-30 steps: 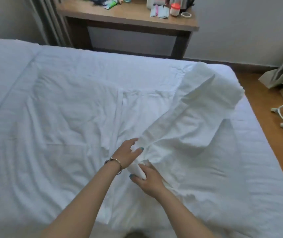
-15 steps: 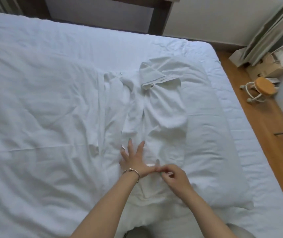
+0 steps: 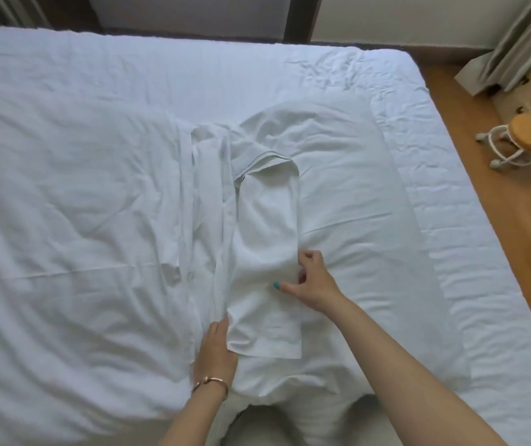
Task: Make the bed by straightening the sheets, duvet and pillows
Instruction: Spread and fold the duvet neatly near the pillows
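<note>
Near the middle of the bed [image 3: 306, 82], long folded strip of white cloth [image 3: 267, 239] lying lengthwise on top of a white pillow [image 3: 370, 220], far end rumpled into a fold, near end flat with a square hem. Left hand [image 3: 215, 352] at the strip's near left corner, fingers tucked under the cloth edge and hidden, so grip there: cannot tell whether clenched on the fabric or just pressing under it. Rose-gold bracelet [image 3: 211, 383] on that wrist. Right hand [image 3: 314, 278] on the strip's right edge, about midway along, fingers curled into the fabric, thumb out toward the left with a teal nail; grip pinching the cloth edge. Left of the strip, crumpled white duvet [image 3: 74, 239] covering the left half of the bed, with narrow loose bands of fabric bunched between duvet and strip. White fitted sheet [image 3: 470, 284] bare along the right side and far end, wrinkled near the far right corner. Beyond the right edge, wooden floor [image 3: 521, 201] with a small round wood-topped stool [image 3: 529, 138] on a white frame. Curtain [image 3: 528, 40] hanging in the far right corner. Dark wooden furniture leg [image 3: 301, 17] against the far wall.
</note>
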The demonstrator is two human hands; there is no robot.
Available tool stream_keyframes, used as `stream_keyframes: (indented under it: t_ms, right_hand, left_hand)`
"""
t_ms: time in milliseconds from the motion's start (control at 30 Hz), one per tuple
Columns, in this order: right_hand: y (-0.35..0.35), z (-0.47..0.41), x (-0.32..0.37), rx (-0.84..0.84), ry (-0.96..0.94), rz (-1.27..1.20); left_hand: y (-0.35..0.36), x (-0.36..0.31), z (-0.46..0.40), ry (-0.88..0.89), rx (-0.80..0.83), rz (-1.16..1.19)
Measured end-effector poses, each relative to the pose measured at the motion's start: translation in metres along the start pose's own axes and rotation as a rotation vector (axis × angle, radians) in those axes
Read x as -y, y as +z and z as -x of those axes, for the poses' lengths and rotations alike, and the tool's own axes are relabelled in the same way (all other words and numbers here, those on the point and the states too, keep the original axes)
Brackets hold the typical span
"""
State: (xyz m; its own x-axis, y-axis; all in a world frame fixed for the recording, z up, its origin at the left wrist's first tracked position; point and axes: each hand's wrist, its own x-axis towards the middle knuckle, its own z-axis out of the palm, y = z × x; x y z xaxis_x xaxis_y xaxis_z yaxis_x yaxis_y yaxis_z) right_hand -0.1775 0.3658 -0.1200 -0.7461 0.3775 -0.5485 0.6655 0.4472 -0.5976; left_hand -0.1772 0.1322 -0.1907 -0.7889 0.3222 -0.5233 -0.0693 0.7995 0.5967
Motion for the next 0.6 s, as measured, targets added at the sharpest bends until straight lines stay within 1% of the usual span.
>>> stream_keyframes:
  t_ms: [33,67,100,133,167,200,233,267,333,367,400,433,467,500,533,567,600]
  right_hand:
    - [0.002,-0.001,-0.002,0.047,0.014,0.004]
    - [0.002,-0.002,0.001,0.069,0.046,-0.070]
    - [0.002,-0.004,0.005,0.064,0.072,-0.152]
    - [0.004,-0.008,0.014,0.025,0.064,-0.202]
    - [0.007,-0.014,0.025,-0.029,0.008,-0.188]
    - [0.013,-0.020,0.041,-0.058,-0.062,-0.130]
    - [0.020,-0.025,0.059,-0.030,-0.146,-0.071]
    - [0.030,-0.026,0.081,0.097,-0.225,-0.022]
    - [0.045,-0.026,0.113,0.509,-0.326,0.013]
    - [0.046,-0.031,0.118,0.666,-0.307,-0.044]
    - [0.041,-0.038,0.118,0.720,-0.248,-0.133]
    - [0.030,-0.045,0.111,0.642,-0.213,-0.235]
    - [0.016,-0.054,0.099,0.448,-0.208,-0.289]
    - [-0.002,-0.064,0.083,0.211,-0.234,-0.250]
    - [-0.019,-0.073,0.066,-0.002,-0.274,-0.070]
    - [-0.038,-0.080,0.049,-0.181,-0.314,0.193]
    - [-0.054,-0.087,0.033,-0.319,-0.319,0.437]
  left_hand:
    - [0.000,0.006,0.001,-0.051,0.031,-0.049]
    - [-0.003,0.005,-0.001,-0.105,0.057,-0.051]
    - [-0.007,-0.001,-0.005,-0.169,0.076,0.000]
    - [-0.013,-0.011,-0.011,-0.216,0.078,0.070]
    - [-0.021,-0.023,-0.016,-0.246,0.057,0.140]
    - [-0.030,-0.035,-0.022,-0.223,-0.004,0.218]
    - [-0.041,-0.046,-0.025,-0.160,-0.086,0.301]
    - [-0.056,-0.057,-0.025,-0.083,-0.179,0.377]
    - [-0.086,-0.071,-0.029,-0.012,-0.389,0.430]
    - [-0.101,-0.074,-0.034,-0.003,-0.490,0.413]
    - [-0.114,-0.077,-0.038,0.012,-0.589,0.371]
    - [-0.121,-0.079,-0.045,0.058,-0.672,0.310]
    - [-0.125,-0.085,-0.052,0.146,-0.710,0.250]
    - [-0.122,-0.094,-0.060,0.270,-0.687,0.208]
    - [-0.111,-0.106,-0.068,0.433,-0.601,0.166]
    - [-0.096,-0.118,-0.078,0.600,-0.474,0.067]
    - [-0.074,-0.130,-0.090,0.736,-0.340,-0.106]
